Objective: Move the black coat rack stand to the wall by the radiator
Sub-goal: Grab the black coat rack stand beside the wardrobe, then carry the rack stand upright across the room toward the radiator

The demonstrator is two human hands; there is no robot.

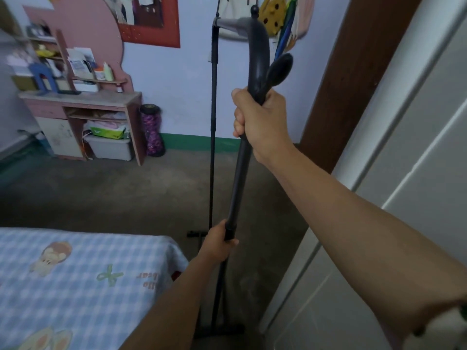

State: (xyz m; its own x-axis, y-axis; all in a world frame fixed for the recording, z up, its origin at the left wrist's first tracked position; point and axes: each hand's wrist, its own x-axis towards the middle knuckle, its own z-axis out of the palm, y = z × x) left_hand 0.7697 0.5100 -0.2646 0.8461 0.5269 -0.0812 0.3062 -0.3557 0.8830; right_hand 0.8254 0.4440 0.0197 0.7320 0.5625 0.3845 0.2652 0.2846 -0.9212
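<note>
**Coat rack mid-carry, both hands on the pole**

Biggest stuff first: bed (75,279) w/ blue check sheet fills bottom left, white panelled door or wardrobe (404,198) runs down the right side, grey floor (126,193) between them. Far wall has a pink desk (83,97) w/ cluttered shelves and a storage bin under it. No radiator visible anywhere in shot, so can't say which way the target wall is.

The black coat rack stand (240,173) sits center frame, just in front of the person, squeezed btwn bed corner and the white panels. Its long axis is near vertical, leaning a bit so the top tips right and away; curved hook up top, base bar down by the bottom edge near the floor. Can't tell if the base is touching floor or just lifted. A second thin black pole (213,122) stands just behind it, prob part of another rack w/ clothes hanging at the top.

Right hand (260,120) is wrapped tight round the pole high up, right under the hooks. Left hand (219,241) is clamped round the same pole lower down, nearer the body. So one above the other along the shaft.

Imo the thing to watch: it's tall and top-heavy, tight gap, so base could clip the bed or the panels when swinging it round.
</note>
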